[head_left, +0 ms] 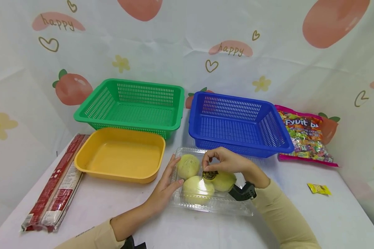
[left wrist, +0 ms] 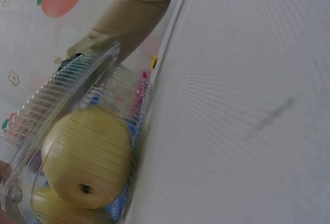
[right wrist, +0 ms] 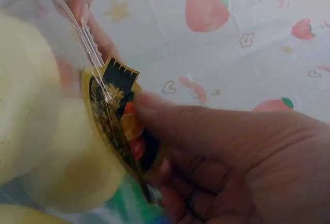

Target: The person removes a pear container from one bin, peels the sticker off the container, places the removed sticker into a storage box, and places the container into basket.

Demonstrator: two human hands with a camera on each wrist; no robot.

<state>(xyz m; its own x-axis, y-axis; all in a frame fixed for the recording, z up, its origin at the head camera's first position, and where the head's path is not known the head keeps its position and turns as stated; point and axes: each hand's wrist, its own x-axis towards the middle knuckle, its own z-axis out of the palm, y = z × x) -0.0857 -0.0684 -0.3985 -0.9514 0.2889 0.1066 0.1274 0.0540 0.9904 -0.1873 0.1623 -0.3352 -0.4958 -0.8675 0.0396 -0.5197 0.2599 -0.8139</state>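
Note:
On the table is a clear plastic clamshell box (head_left: 218,204) with round pale-yellow fruits (head_left: 198,190) inside; three show from above. Whether they are apples or pears I cannot tell. A black and gold sticker (right wrist: 119,82) is on the lid, one end standing up from the plastic. My right hand (head_left: 225,160) pinches this sticker between thumb and fingers. Along the box's left edge lies my left hand (head_left: 165,188), fingers fairly straight, thumb touching the lid. In the left wrist view, one fruit (left wrist: 90,154) shows through the ribbed side wall.
Behind the box stand a green basket (head_left: 174,114) and a blue basket (head_left: 240,147). A yellow tub (head_left: 121,159) is to the left, beside long red-and-white packets (head_left: 60,186). At right are a candy bag (head_left: 308,138) and a small yellow wrapped candy (head_left: 319,188).

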